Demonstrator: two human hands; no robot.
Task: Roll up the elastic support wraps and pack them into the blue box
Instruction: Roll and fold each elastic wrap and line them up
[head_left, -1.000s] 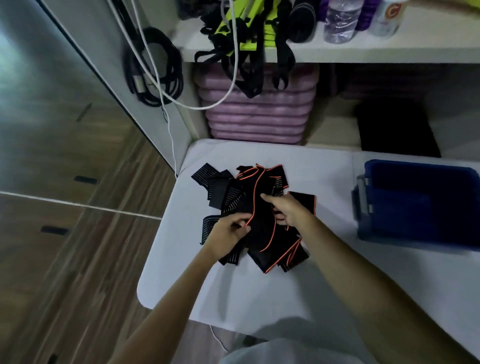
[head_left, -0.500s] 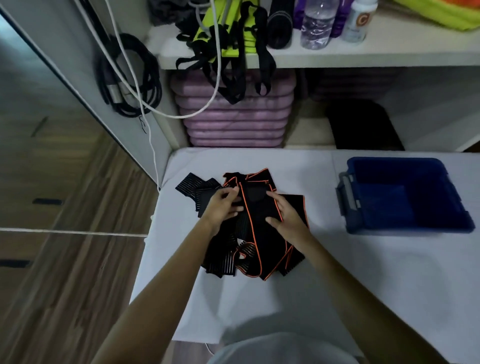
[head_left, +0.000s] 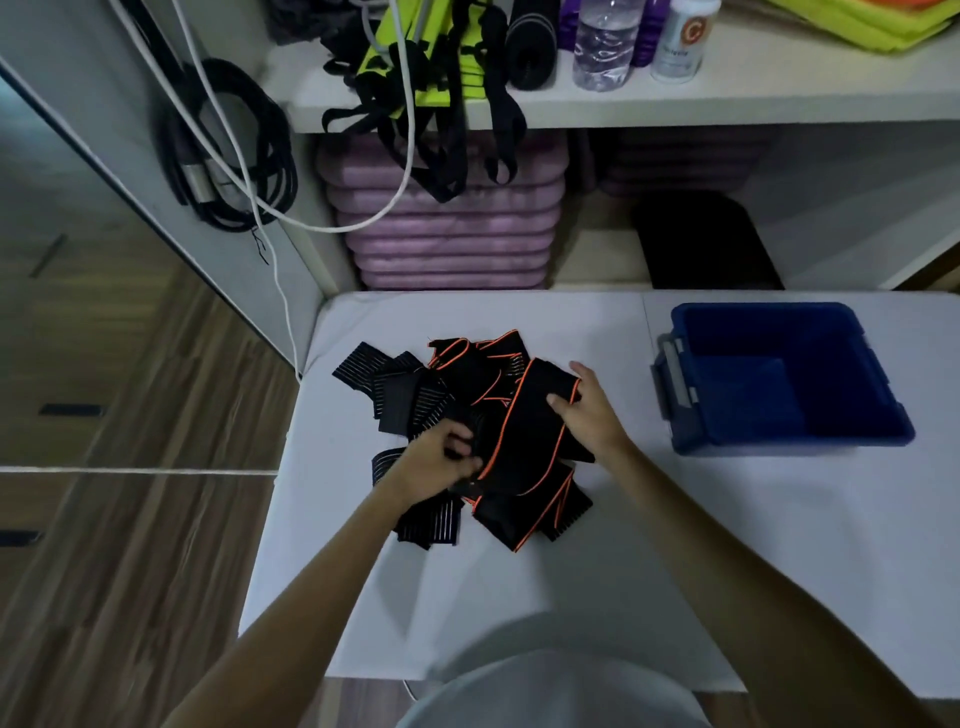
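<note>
While the wraps (head_left: 483, 431) lie in a loose black heap near the table's (head_left: 675, 545) back left corner, their striped ends reach close to its left edge, where the wood floor (head_left: 130, 519) drops away. Bare white tabletop runs from the heap toward me and off to my right. The box (head_left: 779, 379) stands on the table to the right of the heap, apart from it, open at the top, its grey latch facing the wraps; I see nothing in it but its blue bottom. Behind the table, purple mats (head_left: 447, 223) are stacked under a shelf (head_left: 675, 104), and black straps (head_left: 447, 150) hang down over them.

My left hand (head_left: 434, 465) comes in from the lower left, its fingers curled and pinching black fabric at the heap's near left side. My right hand (head_left: 592, 410) reaches in from the lower right and grips the top end of an orange-edged wrap (head_left: 530, 421), thumb on the fabric, fingers around its right edge. That band runs slantwise between my two hands, over the rest of the heap.
</note>
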